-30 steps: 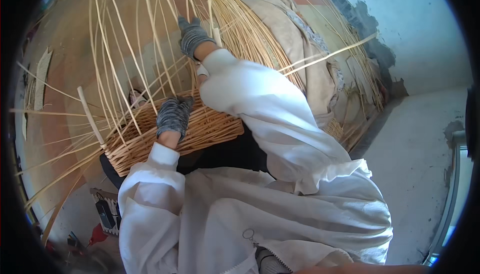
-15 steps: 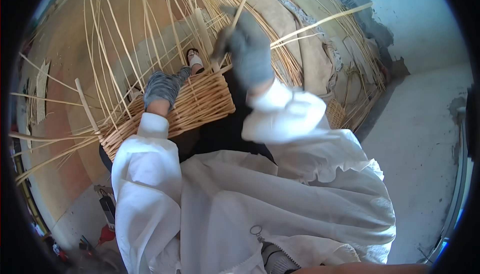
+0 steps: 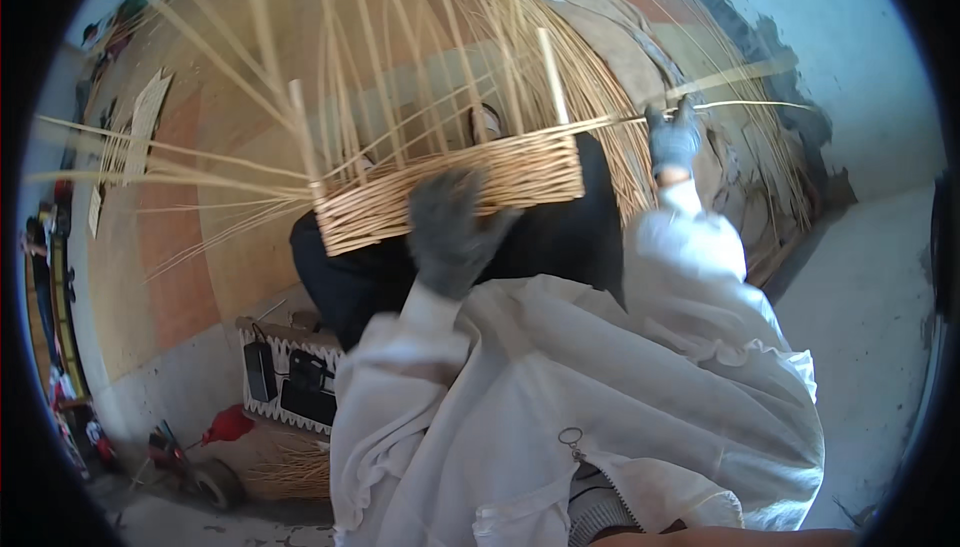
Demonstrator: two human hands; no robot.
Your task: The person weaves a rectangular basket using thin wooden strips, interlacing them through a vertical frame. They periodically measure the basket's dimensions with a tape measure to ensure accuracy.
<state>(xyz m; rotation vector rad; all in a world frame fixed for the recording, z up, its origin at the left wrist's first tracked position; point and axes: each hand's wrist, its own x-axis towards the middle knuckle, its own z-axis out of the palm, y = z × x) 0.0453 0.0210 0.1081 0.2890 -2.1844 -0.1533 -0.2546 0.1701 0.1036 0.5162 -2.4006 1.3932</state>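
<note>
A woven wicker panel (image 3: 360, 212) rests across my lap, tilted slightly up to the right. Two pale sticks, the left one (image 3: 302, 132) and the right one (image 3: 553, 77), stand at its ends, with long upright rods (image 3: 395, 67) between them. My left hand (image 3: 447, 237), in a grey glove, lies against the near face of the weave, thumb spread from the fingers. Off to the right, my gloved right hand (image 3: 673, 139) grips a wicker strand (image 3: 615, 121) stretched out from the panel's upper right corner. The strand's tail passes beyond my fingers.
A bundle of long wicker rods (image 3: 590, 77) spreads over the floor beyond the panel. Loose strands (image 3: 190, 152) stick out leftward. A small flat woven piece (image 3: 148, 112) lies at far left. Near my left side are a box with dark devices (image 3: 305, 387) and a red object (image 3: 228, 424).
My right hand has swung out to the right along the strand. The left has left the panel's upper edge for its near face. The panel sits further right in view and is less tilted.
</note>
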